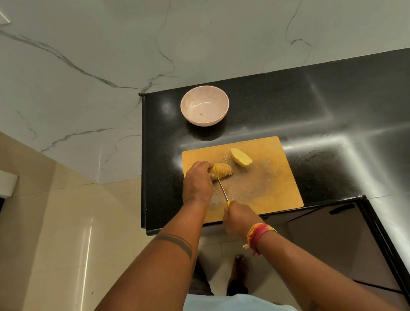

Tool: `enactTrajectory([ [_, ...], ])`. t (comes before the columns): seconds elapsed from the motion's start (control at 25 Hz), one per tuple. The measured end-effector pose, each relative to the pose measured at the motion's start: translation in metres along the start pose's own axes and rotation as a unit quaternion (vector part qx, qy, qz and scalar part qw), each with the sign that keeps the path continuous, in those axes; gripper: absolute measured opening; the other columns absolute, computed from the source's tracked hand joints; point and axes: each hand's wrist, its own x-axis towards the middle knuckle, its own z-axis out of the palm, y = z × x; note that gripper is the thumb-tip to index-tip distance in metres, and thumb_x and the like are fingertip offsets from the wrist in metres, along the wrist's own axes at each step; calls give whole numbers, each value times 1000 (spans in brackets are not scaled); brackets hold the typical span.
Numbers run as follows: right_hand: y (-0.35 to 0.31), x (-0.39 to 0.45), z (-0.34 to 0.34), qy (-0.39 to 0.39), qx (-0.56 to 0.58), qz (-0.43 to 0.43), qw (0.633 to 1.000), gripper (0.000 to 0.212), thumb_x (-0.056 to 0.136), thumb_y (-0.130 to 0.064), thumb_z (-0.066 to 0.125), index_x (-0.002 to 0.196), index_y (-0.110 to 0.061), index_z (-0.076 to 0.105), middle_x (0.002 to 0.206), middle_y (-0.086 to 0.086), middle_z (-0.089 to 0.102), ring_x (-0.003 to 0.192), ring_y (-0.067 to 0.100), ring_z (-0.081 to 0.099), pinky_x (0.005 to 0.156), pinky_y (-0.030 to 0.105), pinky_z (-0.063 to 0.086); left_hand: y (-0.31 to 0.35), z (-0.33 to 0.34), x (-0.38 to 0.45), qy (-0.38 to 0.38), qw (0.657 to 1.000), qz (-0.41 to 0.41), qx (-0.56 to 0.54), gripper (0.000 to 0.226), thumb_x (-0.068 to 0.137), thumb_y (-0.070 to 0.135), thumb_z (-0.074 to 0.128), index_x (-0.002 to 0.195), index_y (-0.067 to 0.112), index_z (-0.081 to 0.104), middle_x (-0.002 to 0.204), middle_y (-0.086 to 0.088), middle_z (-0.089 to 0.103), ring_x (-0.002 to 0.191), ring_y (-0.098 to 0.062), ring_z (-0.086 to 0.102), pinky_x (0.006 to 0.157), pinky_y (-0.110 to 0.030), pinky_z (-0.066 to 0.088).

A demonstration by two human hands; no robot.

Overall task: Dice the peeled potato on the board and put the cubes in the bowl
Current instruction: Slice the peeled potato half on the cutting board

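Slicing at frame centre: left hand [197, 183] curls its fingers over a sliced potato half [223, 170] on the board [270, 189] | right hand [239, 220] grips the yellow-handled knife [222, 189], blade at the potato | second half [241, 157] lies just right, uncut | bowl [204, 105] above the board on the black worktop [317, 102], holding no cubes.

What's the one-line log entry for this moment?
left hand holds sliced potato half | right hand grips knife, cutting | other half uncut | bowl empty
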Motion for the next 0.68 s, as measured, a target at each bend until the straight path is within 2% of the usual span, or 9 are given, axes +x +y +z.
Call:
enactTrajectory([
  [0.24,6,-20,-7,51,41,-31,997,26,107,-28,38,112,-8,54,111,19,66,92,32,63,76,36,49,-2,0,-1,13,1000,-11,3,27,95,13,67,122,19,69,117,2,66,98,-8,56,81,-20,41],
  [0.32,-4,-17,-11,66,47,-43,996,24,107,-28,38,110,-9,53,108,19,66,86,29,60,74,35,46,-3,1,-2,17,1000,-12,6,27,96,13,67,122,20,69,117,3,67,98,-7,58,81,-19,42],
  [0.52,-27,0,-17,72,35,-47,996,28,106,-28,38,116,-7,54,111,19,65,90,29,58,74,34,42,-4,1,-2,10,1000,-15,-7,30,95,10,67,123,21,70,117,2,69,102,-14,64,86,-26,52],
  [0.68,-35,9,-27,45,21,-34,998,21,104,-23,40,106,-9,55,110,19,64,89,28,57,72,33,39,-6,1,0,7,1000,-12,-9,28,96,11,64,122,21,71,116,2,69,101,-13,64,86,-26,53],
])
